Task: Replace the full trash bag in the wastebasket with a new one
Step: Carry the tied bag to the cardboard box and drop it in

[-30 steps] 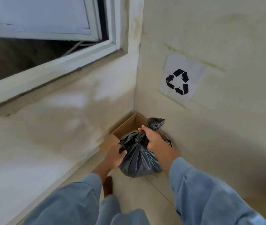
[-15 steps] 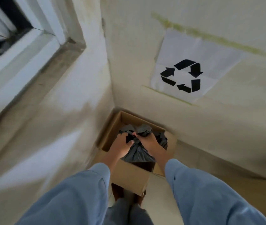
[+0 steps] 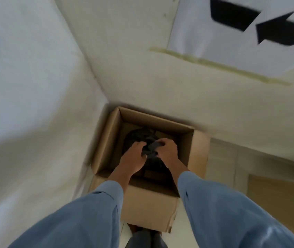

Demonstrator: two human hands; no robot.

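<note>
I look straight down into the room corner, and on the left I see only the pale wall, blurred. My left sleeve reaches in from the bottom edge, and my left hand is down inside the open cardboard box that sits tight in the corner – its fingers are curled, pinching the gathered top of the black trash bag. The bag lies low in the box, its bulk toward the far wall, its bunched neck pointing up toward me; the long axis seems to run from the box bottom up to my hands, though the dark interior hides most of its outline. My right hand sits just beside the left, fingers likewise clenched on the same twisted neck of plastic, the two hands nearly touching across it. The right sleeve crosses the box's near right corner. The box flaps stand open on the left and right sides. Above and to the right, a white paper recycling sign is stuck to the back wall with a strip of yellowish tape along its lower edge – only part of the black arrows shows. At the far right, a tan floor.
</note>
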